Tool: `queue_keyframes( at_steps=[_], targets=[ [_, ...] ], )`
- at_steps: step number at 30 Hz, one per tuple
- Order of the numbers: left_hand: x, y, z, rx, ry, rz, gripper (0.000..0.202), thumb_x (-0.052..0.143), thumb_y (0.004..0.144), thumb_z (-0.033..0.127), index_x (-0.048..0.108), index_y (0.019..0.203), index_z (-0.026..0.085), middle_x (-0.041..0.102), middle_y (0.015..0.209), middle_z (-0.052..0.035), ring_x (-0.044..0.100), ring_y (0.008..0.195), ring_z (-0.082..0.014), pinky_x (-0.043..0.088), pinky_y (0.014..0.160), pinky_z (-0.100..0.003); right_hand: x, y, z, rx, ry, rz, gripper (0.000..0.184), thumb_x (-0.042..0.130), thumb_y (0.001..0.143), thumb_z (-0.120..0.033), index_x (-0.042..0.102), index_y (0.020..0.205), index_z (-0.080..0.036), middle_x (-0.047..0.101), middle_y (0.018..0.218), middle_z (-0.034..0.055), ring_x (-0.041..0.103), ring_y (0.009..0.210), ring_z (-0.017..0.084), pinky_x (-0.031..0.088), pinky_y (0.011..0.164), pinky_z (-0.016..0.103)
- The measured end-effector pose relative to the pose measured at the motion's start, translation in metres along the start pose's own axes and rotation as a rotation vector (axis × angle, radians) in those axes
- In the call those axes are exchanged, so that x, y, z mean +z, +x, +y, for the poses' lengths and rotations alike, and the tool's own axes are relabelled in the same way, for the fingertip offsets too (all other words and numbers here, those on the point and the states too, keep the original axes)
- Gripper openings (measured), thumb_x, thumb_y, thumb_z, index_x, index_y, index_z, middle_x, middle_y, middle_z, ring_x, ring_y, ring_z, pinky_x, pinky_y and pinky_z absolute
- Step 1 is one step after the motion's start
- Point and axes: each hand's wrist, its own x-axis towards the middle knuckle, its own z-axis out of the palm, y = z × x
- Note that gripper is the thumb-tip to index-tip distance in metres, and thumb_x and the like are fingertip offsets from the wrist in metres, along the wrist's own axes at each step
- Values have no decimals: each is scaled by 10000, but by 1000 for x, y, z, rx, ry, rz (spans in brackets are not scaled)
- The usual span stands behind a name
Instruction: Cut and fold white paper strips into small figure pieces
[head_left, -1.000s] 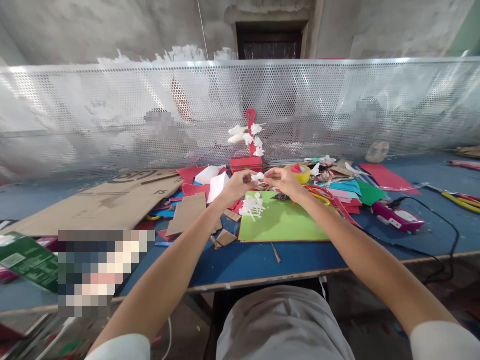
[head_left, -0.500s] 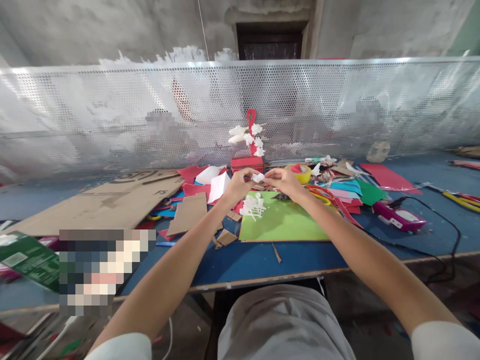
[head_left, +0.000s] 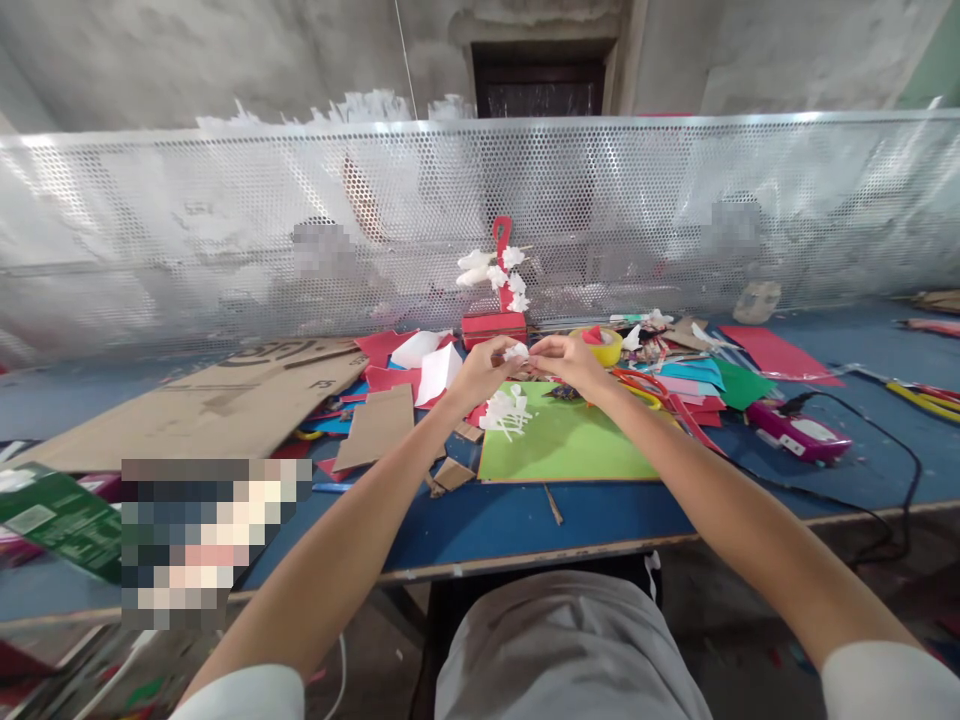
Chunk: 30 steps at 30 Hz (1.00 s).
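Both arms reach out over a blue table (head_left: 525, 520). My left hand (head_left: 480, 368) and my right hand (head_left: 564, 358) meet above the far edge of a green paper sheet (head_left: 577, 445), fingers pinched on a small white paper piece (head_left: 516, 352) held between them. A heap of several white paper cut-outs (head_left: 504, 412) lies on the green sheet just below my hands. Behind them stands a red paper model with white paper flowers (head_left: 499, 280) on a red base.
Brown cardboard sheets (head_left: 217, 405) lie at the left. Red, white, teal and green paper scraps, a yellow tape roll (head_left: 604, 345), red-handled scissors (head_left: 660, 395) and a pink glue gun (head_left: 795, 432) with a black cord crowd the right. A perforated metal screen (head_left: 675, 210) backs the table.
My hands have risen slightly and closed in on the white paper piece; otherwise nothing has moved.
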Motion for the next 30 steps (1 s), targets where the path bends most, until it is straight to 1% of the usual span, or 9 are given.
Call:
queue_keyframes(
  at_steps=[6,10,14,18,21,23,25,27,30],
  targets=[
    [-1,1,-4,-37,-11,2,184,606,816,268,664,935,139,699,903,-66,634,788,-155,494,736,-276,-1,0,-1,-50,-121,13,250,767,693,-350,691,871,-191,731,842,62,686,771,191,552,729,315],
    [-2,1,0,-62,-27,22,156,612,798,239,666,899,134,693,855,-58,621,753,-146,486,718,-271,0,-3,-5,-100,-161,11,244,745,721,-371,699,886,-196,734,873,63,684,787,193,544,730,311],
    [0,1,6,-104,-89,32,169,632,790,276,647,870,129,683,847,-67,613,752,-147,483,697,-265,0,-2,-5,-112,-197,27,245,735,729,-397,703,868,-198,734,848,63,684,774,203,549,725,328],
    [1,1,7,-150,-207,37,199,631,780,274,624,920,133,674,867,-65,620,768,-150,500,716,-276,-1,1,-2,-90,-169,46,248,741,722,-388,704,873,-195,737,852,65,690,771,205,560,737,344],
    [-5,3,3,-190,-318,51,177,534,826,259,615,942,153,671,916,-61,638,795,-152,521,760,-300,-3,2,0,-63,-112,72,238,744,716,-362,699,881,-197,737,853,65,698,795,207,568,783,365],
    [-11,4,-2,-202,-290,69,186,476,844,251,618,928,165,669,941,-59,637,792,-146,523,765,-302,-4,2,1,-51,-63,86,229,754,701,-336,692,873,-198,737,849,64,702,804,207,568,814,374],
    [-16,5,-10,-202,-160,22,160,504,819,232,626,898,165,671,879,-58,626,779,-144,506,735,-279,-6,2,1,-43,-35,92,225,760,689,-316,687,865,-196,736,849,65,705,802,206,569,824,376],
    [-20,4,-16,-190,7,-93,123,580,764,213,640,855,156,677,842,-63,613,753,-147,482,701,-265,-6,3,1,-39,-39,97,223,757,690,-315,687,863,-193,736,856,67,705,801,206,572,824,378],
    [-19,0,-19,-169,148,-244,154,598,731,197,667,865,165,691,846,-65,607,726,-154,454,642,-257,-6,3,0,-45,-41,111,213,745,705,-335,690,853,-193,734,856,65,702,801,205,573,834,385]
  ],
)
